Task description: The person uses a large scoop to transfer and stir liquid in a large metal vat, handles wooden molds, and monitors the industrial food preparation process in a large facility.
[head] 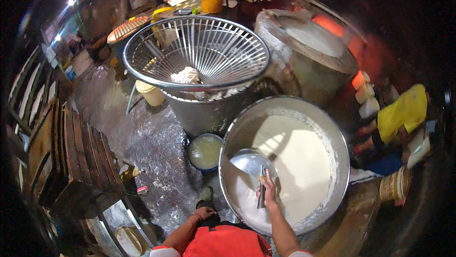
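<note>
My right hand point(268, 191) grips the dark handle of a wide metal ladle point(253, 162) over a large round metal vat point(228, 189). The ladle's bowl meets the pale, creamy liquid point(302, 164) on the vat's left side; how deep it sits I cannot tell. Froth clings to the vat's inner wall. My left hand point(205, 212) rests by my dark-clothed leg, its fingers partly hidden. Beyond the vat, a conical slatted metal basket point(228, 55) sits on a big drum point(199, 114), with a bunched whitish cloth point(186, 75) inside.
A tub of cloudy liquid point(205, 151) stands on the wet floor beside the vat. Behind are a wide stone-like vessel point(310, 39), a cream bucket point(151, 93) and an orange bucket point(212, 1). Wooden crates point(85, 150) line the left. People are at the back and right.
</note>
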{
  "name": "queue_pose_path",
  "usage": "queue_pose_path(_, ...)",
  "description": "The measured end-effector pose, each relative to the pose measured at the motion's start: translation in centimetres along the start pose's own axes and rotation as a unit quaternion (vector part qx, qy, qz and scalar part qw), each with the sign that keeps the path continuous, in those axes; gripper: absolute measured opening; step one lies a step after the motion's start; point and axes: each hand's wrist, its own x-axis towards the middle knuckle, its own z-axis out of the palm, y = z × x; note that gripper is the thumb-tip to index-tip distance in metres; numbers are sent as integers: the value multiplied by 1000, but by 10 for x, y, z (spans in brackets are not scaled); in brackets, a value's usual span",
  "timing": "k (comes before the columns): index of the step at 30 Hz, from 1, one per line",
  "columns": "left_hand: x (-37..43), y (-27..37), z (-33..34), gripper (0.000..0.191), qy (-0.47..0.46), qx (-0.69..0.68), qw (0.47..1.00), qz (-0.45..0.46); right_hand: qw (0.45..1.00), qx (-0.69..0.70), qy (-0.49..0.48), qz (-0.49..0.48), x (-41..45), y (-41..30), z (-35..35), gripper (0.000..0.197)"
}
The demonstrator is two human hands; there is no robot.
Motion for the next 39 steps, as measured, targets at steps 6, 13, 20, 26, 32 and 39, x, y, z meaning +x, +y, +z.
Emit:
queue_pose_path(6, -21, 8, 57, 40, 53, 105, 992, 41, 987, -124, -88, 58, -31, -35, -99, 52)
queue_pose_path(13, 1, -20, 88, 38, 6, 124, 988, 93, 980, -191, -46, 42, -81, -96, -174, 53)
queue_pose_path(20, 27, -76, 75, 39, -4, 166, 977, 135, 987, -158, 32, -16, -108, -104, -198, 54)
queue_pose_path(26, 40, 8, 46, 39, -62, 218, 962, 151, 971, -98, 214, -51, -171, -78, -209, 59)
queue_pose_path(32, 63, -44, 2, 40, -30, 212, 973, 89, 937, 103, 326, -66, -135, 5, -118, 55)
queue_pose_path(39, 58, -56, -62, 30, -57, 11, 993, 107, 914, 221, 334, -62, -66, 41, -46, 24)
